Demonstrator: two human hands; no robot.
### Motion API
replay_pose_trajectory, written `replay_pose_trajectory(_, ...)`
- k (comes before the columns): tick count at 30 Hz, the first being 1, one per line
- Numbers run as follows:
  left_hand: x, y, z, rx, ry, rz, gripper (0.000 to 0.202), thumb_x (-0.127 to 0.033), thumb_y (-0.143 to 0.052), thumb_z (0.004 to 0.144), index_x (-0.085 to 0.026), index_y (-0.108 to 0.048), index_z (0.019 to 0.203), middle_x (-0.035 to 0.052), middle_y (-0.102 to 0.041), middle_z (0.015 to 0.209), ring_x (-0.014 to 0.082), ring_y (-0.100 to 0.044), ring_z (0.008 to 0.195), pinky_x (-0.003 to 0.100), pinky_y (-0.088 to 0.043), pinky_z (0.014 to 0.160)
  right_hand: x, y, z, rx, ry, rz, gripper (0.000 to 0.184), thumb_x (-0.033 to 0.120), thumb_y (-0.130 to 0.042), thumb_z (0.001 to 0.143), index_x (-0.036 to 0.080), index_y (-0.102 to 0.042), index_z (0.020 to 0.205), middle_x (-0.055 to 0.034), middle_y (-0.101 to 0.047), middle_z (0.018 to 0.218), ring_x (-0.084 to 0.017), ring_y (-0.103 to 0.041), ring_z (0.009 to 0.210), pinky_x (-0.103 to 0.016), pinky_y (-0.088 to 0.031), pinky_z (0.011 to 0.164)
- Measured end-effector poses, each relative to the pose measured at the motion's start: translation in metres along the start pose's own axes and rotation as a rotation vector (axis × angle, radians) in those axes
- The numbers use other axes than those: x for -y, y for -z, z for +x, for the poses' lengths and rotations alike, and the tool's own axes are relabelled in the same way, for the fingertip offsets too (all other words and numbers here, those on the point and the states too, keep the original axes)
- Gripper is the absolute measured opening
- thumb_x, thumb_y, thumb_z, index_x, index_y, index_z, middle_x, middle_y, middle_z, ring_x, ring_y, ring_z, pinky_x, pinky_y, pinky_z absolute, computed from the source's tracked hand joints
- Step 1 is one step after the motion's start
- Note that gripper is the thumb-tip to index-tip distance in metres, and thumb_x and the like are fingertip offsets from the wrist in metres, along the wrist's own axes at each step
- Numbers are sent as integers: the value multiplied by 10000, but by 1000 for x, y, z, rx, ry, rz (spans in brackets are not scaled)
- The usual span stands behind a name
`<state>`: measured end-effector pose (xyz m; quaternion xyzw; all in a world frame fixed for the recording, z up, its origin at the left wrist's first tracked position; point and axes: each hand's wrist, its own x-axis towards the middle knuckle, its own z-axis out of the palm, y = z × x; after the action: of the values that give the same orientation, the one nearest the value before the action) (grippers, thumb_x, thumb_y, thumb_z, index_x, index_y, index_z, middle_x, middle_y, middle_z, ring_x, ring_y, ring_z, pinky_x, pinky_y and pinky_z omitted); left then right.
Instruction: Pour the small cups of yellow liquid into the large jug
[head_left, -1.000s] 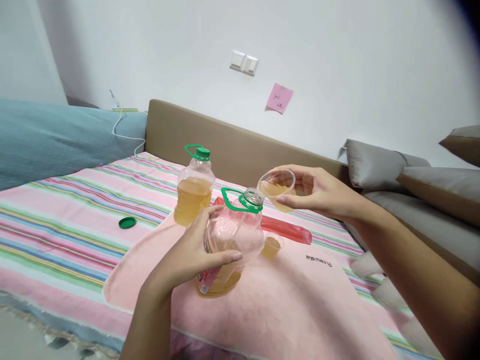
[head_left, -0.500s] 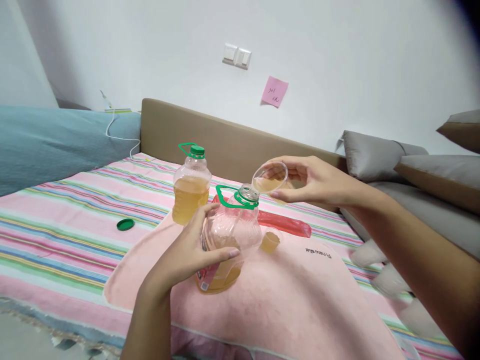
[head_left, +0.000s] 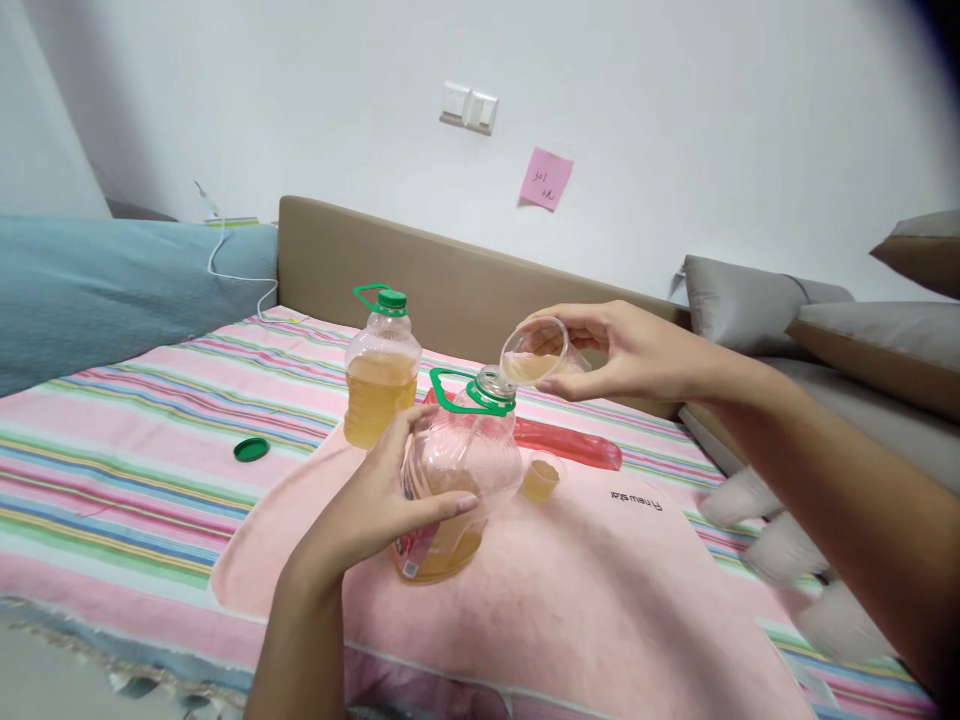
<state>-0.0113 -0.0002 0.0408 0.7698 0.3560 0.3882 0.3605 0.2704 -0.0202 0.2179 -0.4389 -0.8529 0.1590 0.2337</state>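
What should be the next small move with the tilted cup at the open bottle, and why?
Probably tilt the clear cup a little more. The right hand holds its rim at the open bottle mouth, yellow liquid remains inside, and the left hand steadies the bottle.

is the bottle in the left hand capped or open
Open. The near bottle held by the left hand has a bare neck, and a loose green cap lies apart on the striped cloth.
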Motion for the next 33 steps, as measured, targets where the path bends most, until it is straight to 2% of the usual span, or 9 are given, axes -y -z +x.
replay_pose_trajectory(7,3,0,0,-14,-17,12,963,-658,-857,792,-309,-390,1559,135,-512,1590,405,-460,1530,578,-428,1261,10,5,5,19,-24,-83,394,472,-909,795,326,-823,1151,-7,-749,1119,-326,-696,1062,-423,-597,942)
replay_pose_trajectory(13,2,1,-1,0,-1,13,966,-675,-852,789,-295,-384,1543,128,-489,1612,381,-440,1548,539,-421,1274,20,7,7,28,-35,-166,386,520,-901,799,311,-827,1115,-12,-745,1053,-318,-685,1030,-399,-581,897)
replay_pose_trajectory(27,3,-1,0,11,-1,-42,944,-639,-863,799,-316,-373,1539,120,-436,1661,381,-384,1584,568,-371,1302,27,13,17,139,1,-213,302,489,-807,869,294,-808,1100,-10,-748,1062,-289,-679,993,-373,-536,834)
replay_pose_trajectory(33,1,0,0,9,6,-34,958,-651,-863,793,-306,-371,1539,119,-450,1647,374,-401,1574,554,-378,1301,30,17,23,148,8,-288,285,477,-853,820,304,-810,1043,1,-725,943,-274,-658,909,-369,-510,807)
